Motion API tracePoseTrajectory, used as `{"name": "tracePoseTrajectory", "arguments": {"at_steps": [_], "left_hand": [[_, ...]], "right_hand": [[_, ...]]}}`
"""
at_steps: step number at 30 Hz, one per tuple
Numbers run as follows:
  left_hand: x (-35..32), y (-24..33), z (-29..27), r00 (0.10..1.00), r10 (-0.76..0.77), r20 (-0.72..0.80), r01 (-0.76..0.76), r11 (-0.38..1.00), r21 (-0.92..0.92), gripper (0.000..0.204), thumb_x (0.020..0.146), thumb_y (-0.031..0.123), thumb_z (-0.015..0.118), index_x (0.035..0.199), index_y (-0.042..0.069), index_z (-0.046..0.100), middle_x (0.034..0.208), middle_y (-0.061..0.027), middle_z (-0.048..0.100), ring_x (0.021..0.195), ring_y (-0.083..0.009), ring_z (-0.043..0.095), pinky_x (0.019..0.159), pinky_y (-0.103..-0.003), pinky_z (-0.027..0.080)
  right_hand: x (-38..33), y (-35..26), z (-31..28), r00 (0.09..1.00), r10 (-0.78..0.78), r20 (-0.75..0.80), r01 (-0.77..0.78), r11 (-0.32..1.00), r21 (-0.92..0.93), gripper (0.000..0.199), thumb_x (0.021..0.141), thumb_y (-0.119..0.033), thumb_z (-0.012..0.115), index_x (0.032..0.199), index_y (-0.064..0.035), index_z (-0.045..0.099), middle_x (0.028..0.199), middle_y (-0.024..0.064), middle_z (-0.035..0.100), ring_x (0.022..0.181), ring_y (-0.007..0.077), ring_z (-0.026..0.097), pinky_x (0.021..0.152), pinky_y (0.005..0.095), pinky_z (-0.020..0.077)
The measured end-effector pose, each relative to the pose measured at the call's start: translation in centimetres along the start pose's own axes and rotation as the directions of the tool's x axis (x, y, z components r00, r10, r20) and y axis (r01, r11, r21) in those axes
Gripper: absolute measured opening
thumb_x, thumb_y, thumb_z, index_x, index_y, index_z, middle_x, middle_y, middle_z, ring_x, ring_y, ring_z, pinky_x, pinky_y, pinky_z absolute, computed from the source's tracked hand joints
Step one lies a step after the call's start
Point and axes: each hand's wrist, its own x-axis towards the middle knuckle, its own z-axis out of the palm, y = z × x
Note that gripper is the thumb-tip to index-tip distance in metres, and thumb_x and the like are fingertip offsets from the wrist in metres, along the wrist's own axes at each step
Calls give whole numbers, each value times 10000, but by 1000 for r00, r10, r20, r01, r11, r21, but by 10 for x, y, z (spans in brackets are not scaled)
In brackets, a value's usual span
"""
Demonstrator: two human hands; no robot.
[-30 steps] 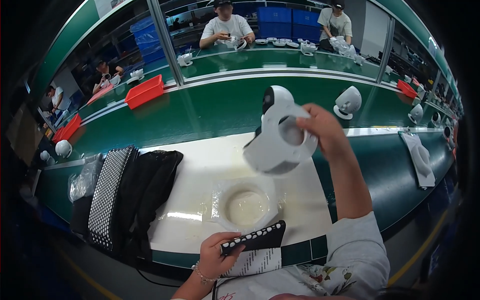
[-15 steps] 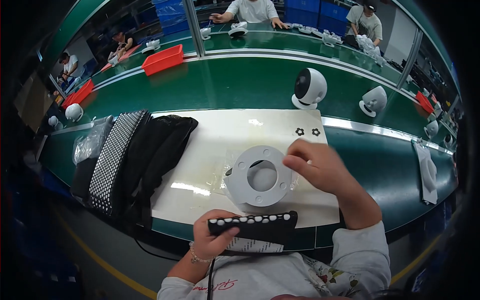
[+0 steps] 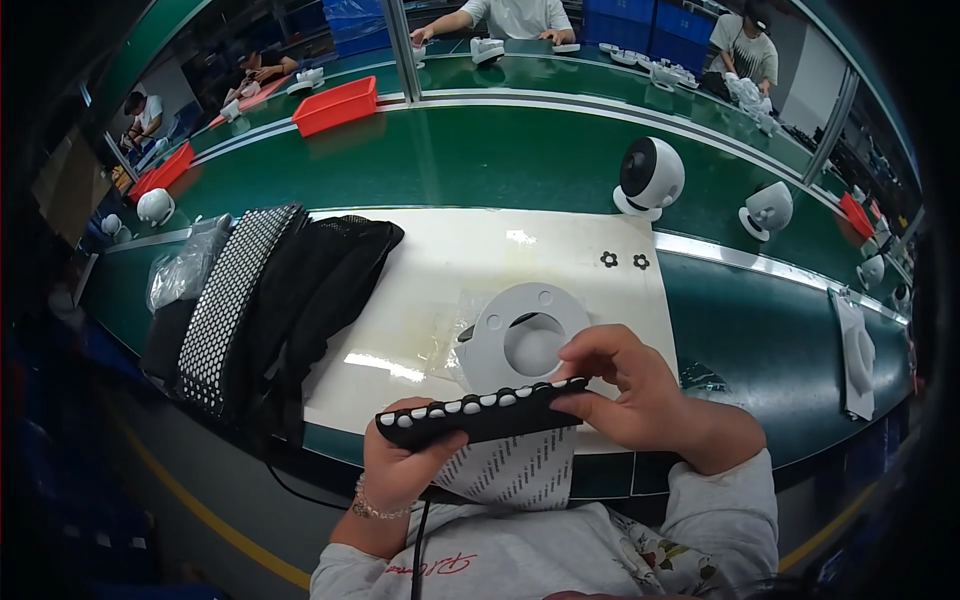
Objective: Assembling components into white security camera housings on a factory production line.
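A bent black sheet with white round spots along its upper fold and a printed white backing is held low before me. My left hand grips its left end, thumb in front. At the right end, my right hand pinches the edge between thumb and fingers; whether a small piece is lifted there is hidden. Just beyond the sheet, a white ring-shaped base lies on clear plastic, partly covered by the sheet and right fingers. Two small black flower-shaped pads sit at the white board's far right corner.
The white board lies on the green bench. To its left are a white-spotted black sheet, black mesh material and a clear plastic bag. White rounded devices and red trays stand farther off. Several people work beyond.
My right hand has come down from beside the ring to the sheet's right end. The sheet has been raised and tilted, now covering the ring's near part and showing more backing.
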Motion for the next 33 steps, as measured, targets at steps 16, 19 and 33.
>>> {"name": "tracePoseTrajectory", "arguments": {"at_steps": [16, 19, 33], "left_hand": [[-2, -2, -3, 993, 69, -100, -44, 971, 233, 134, 679, -49, 697, 755, -38, 587, 660, -29, 575, 583, -64, 504, 524, -191, 387], [-1, -4, -3, 993, 100, -56, -79, 949, 305, 128, 677, -48, 697, 741, -40, 587, 644, -35, 573, 571, -61, 501, 511, -192, 385], [-2, -5, 3, 996, 49, -75, -18, 929, 369, 137, 681, -51, 682, 649, -31, 550, 562, -11, 535, 508, -43, 456, 449, -202, 352]], "right_hand": [[13, -14, -14, 944, -322, 68, 316, 828, -463, 142, 725, 20, 648, 824, -30, 561, 993, 113, 587, 990, 242, 563, 800, 318, 465], [13, -10, -12, 905, -426, 2, 379, 803, -460, 233, 715, 26, 653, 903, -57, 542, 976, 108, 596, 999, 268, 559, 778, 323, 464], [7, 0, 5, 848, -530, 15, 490, 773, -402, 575, 709, 57, 635, 1165, -127, 338, 887, 85, 557, 786, 245, 584, 656, 347, 420]]}}
